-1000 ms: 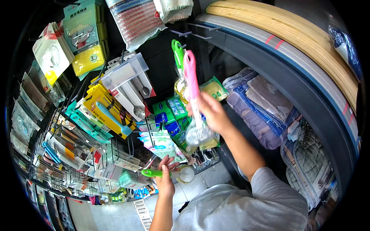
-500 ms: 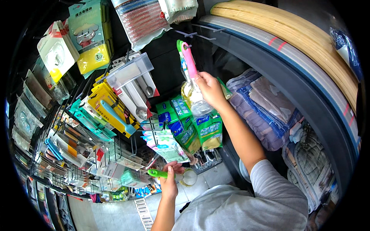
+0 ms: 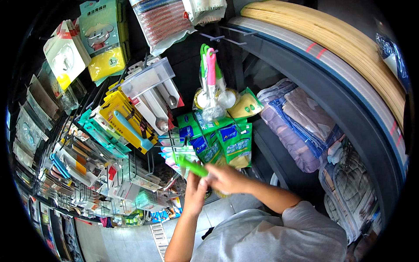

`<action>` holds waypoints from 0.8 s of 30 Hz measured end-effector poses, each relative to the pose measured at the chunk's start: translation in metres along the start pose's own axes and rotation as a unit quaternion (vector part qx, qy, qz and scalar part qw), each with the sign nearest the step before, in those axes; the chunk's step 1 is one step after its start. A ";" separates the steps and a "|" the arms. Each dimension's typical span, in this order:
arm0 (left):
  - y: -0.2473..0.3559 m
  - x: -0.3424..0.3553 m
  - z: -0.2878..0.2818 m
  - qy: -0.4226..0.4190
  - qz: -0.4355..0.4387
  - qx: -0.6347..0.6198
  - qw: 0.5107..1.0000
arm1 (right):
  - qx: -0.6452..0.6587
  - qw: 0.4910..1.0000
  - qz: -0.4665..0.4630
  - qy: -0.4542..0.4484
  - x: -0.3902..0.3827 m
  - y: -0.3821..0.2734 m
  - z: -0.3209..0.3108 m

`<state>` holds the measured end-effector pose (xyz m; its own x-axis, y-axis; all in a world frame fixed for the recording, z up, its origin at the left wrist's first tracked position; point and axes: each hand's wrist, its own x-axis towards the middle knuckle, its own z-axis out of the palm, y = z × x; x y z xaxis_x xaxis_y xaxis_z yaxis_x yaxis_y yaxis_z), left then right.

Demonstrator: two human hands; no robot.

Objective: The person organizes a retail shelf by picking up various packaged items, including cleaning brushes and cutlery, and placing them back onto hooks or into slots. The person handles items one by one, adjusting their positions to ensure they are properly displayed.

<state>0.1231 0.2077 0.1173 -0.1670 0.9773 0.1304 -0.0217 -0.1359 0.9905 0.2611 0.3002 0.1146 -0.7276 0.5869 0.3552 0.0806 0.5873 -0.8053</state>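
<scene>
Low in the middle, a green-handled brush point(image 3: 194, 168) is held at a slant, blurred, its round head mostly hidden. My right hand point(image 3: 224, 179) grips it near the neck, and my left hand point(image 3: 195, 194) is closed on it from below, fingers partly hidden. Above, a pink-handled brush point(image 3: 211, 67) with a silvery wire head hangs on a hook among green-handled brushes point(image 3: 203, 54) with pale round heads. Green scouring-pad packs point(image 3: 231, 144) hang beneath them.
A wire-hook rack point(image 3: 109, 183) crowded with packaged kitchen tools runs down the left. Rolled mats point(image 3: 331, 43) lie on a dark shelf beam point(image 3: 358, 113) at right, with folded bedding point(image 3: 301, 118) below. A tiled floor point(image 3: 118, 240) shows at the bottom.
The pink-handled brush now hangs free on the hook. My right hand has let it go and come down to the green-handled brush, which has risen and tilted in my left hand.
</scene>
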 end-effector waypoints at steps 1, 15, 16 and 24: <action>0.000 -0.001 -0.001 -0.008 0.006 0.024 1.000 | -0.038 0.997 0.022 0.060 0.007 -0.010 -0.019; -0.032 -0.028 -0.005 -0.042 -0.085 -0.024 0.995 | -0.175 0.921 -0.022 0.349 0.084 -0.017 -0.134; -0.033 -0.030 -0.007 -0.037 -0.088 -0.020 0.995 | -0.179 0.918 -0.023 0.354 0.087 -0.015 -0.133; -0.052 -0.042 -0.013 -0.022 -0.107 -0.034 0.993 | -0.233 0.894 0.009 0.383 0.102 0.006 -0.134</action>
<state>0.1183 0.1720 0.0597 -0.1092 0.9909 -0.0790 -0.1181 0.0660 0.9908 0.2787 0.4384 0.2099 -0.0567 0.7034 0.7085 0.4922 0.6371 -0.5931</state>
